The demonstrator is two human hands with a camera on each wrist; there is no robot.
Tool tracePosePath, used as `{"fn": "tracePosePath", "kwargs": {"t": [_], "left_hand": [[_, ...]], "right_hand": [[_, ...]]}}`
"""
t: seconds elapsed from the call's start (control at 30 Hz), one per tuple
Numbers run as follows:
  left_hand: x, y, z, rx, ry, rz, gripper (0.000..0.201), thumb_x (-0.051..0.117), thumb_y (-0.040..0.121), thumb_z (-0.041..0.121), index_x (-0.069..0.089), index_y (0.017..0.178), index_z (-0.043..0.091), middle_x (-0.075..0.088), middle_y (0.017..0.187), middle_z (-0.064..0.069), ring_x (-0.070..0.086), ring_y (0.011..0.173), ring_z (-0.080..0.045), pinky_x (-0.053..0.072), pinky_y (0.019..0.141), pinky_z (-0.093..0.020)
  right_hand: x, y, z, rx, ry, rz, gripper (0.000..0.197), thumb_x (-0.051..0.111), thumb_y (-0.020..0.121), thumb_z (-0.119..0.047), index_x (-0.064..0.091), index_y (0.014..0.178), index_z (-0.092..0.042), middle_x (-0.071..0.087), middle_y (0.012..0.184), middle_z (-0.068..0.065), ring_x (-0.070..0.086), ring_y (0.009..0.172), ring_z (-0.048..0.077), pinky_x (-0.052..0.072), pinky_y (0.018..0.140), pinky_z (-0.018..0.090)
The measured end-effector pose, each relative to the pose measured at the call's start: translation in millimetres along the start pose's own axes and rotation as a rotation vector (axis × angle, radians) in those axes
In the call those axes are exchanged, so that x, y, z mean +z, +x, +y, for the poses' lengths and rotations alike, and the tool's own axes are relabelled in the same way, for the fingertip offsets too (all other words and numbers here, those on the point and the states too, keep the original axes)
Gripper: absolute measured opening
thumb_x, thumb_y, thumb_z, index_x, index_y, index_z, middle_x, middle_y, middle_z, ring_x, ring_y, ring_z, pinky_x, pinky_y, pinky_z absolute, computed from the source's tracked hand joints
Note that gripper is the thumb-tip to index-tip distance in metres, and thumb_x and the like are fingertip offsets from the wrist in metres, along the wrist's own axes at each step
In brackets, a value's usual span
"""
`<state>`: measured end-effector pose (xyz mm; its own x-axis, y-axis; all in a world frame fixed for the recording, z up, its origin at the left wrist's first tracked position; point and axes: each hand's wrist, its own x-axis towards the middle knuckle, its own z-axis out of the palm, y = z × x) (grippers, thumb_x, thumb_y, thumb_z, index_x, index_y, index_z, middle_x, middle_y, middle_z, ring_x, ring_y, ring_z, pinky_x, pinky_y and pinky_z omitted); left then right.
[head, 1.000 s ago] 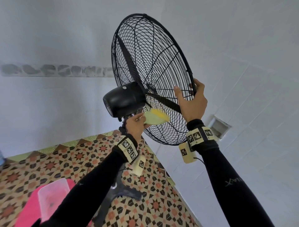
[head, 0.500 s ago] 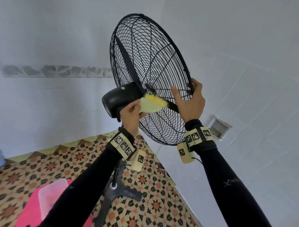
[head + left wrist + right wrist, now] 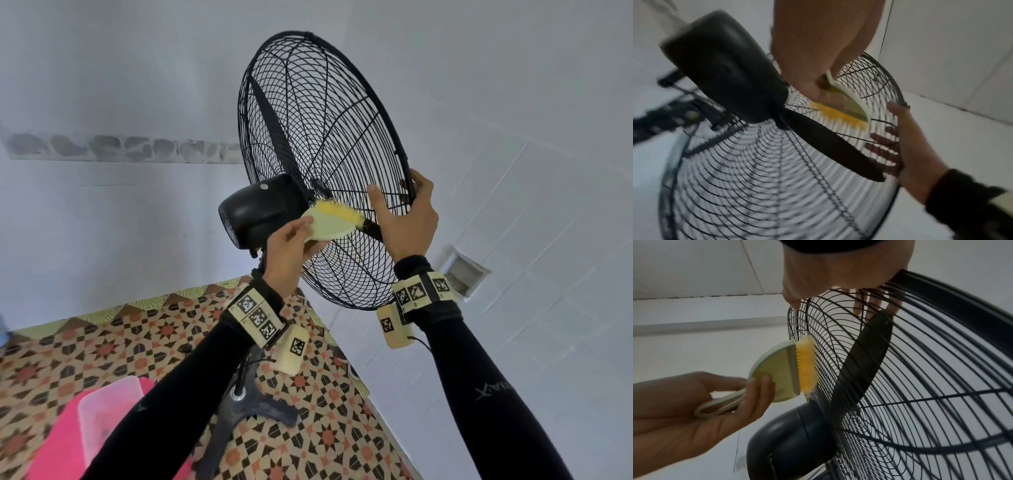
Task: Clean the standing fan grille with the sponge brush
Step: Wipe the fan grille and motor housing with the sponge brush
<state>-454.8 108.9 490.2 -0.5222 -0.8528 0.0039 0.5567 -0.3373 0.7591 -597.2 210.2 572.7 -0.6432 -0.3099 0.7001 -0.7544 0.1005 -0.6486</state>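
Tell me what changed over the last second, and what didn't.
The left hand carried the brush up the rear grille, from below the motor housing to beside it, bristles against the wires. It gripped the brush throughout. The right hand kept holding the grille's rim; the fan stayed put apart from a slight shift.

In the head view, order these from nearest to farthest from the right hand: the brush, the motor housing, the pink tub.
1. Brush: just left of the right hand, on the grille.
2. Motor housing: further left, behind the grille.
3. Pink tub: on the floor, bottom left.
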Motion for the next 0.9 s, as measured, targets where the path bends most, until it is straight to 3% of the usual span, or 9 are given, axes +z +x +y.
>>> {"fn": "tracePosePath", "kwargs": {"t": [0.1,0.17,0.23,0.37,0.47,0.6,0.73,0.83,0.9], "left_hand": [[-21.9,-2.9,2.1,-0.072,-0.216,-0.227,0.042,0.065,0.095,0.008,0.06,0.136,-0.003,0.057,0.141,-0.02,0.068,0.115,-0.033,0.061,0.081,-0.025],[-36.2,-0.4,4.1,-0.03,-0.279,-0.358,0.052,0.062,0.093,0.005,0.053,0.144,-0.002,0.054,0.147,-0.022,0.064,0.123,-0.037,0.06,0.092,-0.028],[-38.6,2.8,7.2,0.038,-0.229,-0.415,0.05,0.062,0.097,0.01,0.05,0.144,-0.001,0.056,0.147,-0.022,0.061,0.128,-0.039,0.056,0.101,-0.03],[-6.6,8.2,9.5,0.136,0.122,-0.294,0.032,0.058,0.102,0.031,0.053,0.118,0.004,0.067,0.127,-0.022,0.07,0.113,-0.039,0.062,0.088,-0.032],[6.0,13.1,4.0,0.149,0.2,-0.265,0.019,0.046,0.111,0.027,0.047,0.108,0.008,0.068,0.118,-0.025,0.074,0.093,-0.035,0.063,0.076,-0.032],[1.9,6.3,-7.8,0.218,0.032,-0.227,0.015,0.04,0.112,0.024,0.047,0.11,0.01,0.064,0.127,-0.015,0.071,0.11,-0.029,0.062,0.089,-0.037],[-6.6,-5.8,-48.9,0.069,0.266,-0.341,0.017,0.039,0.112,0.025,0.044,0.116,0.01,0.055,0.139,-0.023,0.069,0.115,-0.028,0.061,0.09,-0.035],[-1.5,-3.2,-40.0,0.125,0.172,-0.302,0.017,0.039,0.112,0.024,0.046,0.117,0.009,0.055,0.141,-0.02,0.068,0.117,-0.026,0.06,0.089,-0.032],[10.7,2.1,-19.8,0.225,0.057,-0.248,0.013,0.038,0.113,0.023,0.044,0.11,0.013,0.058,0.136,-0.018,0.068,0.117,-0.026,0.06,0.087,-0.033]], "right_hand": [[-0.4,1.1,0.3,-0.001,0.014,-0.01,0.075,0.072,0.08,-0.07,0.048,0.136,-0.027,0.067,0.119,-0.014,0.063,0.106,0.0,0.047,0.09,0.012],[0.6,-0.4,-1.3,-0.004,0.025,-0.014,0.074,0.072,0.08,-0.068,0.049,0.136,-0.026,0.067,0.119,-0.014,0.062,0.104,-0.002,0.04,0.084,0.001],[1.7,-1.3,-2.4,-0.012,0.025,-0.013,0.073,0.073,0.08,-0.067,0.05,0.135,-0.025,0.067,0.118,-0.016,0.062,0.104,-0.002,0.038,0.083,-0.002],[0.1,-1.1,-0.8,-0.006,0.009,-0.003,0.074,0.071,0.079,-0.07,0.049,0.135,-0.027,0.067,0.119,-0.015,0.064,0.106,0.0,0.048,0.09,0.013],[-0.6,-1.3,-1.8,-0.001,0.011,-0.012,0.075,0.071,0.079,-0.072,0.048,0.135,-0.028,0.068,0.119,-0.015,0.064,0.107,0.0,0.051,0.093,0.02],[0.6,-2.0,-0.1,-0.024,0.006,-0.022,0.074,0.071,0.08,-0.069,0.049,0.136,-0.026,0.066,0.119,-0.016,0.062,0.106,-0.001,0.044,0.09,0.009],[-0.2,0.8,0.1,-0.006,0.03,-0.03,0.072,0.07,0.082,-0.068,0.048,0.136,-0.026,0.065,0.119,-0.017,0.062,0.108,-0.002,0.044,0.092,0.011],[-5.8,4.3,9.3,-0.01,0.075,-0.088,0.063,0.051,0.093,-0.068,0.046,0.141,-0.026,0.064,0.128,-0.012,0.06,0.114,-0.001,0.045,0.099,0.018],[-9.6,1.2,19.1,0.03,0.107,-0.131,0.062,0.038,0.096,-0.068,0.047,0.142,-0.028,0.064,0.128,-0.011,0.059,0.114,-0.003,0.042,0.095,0.013]]}}
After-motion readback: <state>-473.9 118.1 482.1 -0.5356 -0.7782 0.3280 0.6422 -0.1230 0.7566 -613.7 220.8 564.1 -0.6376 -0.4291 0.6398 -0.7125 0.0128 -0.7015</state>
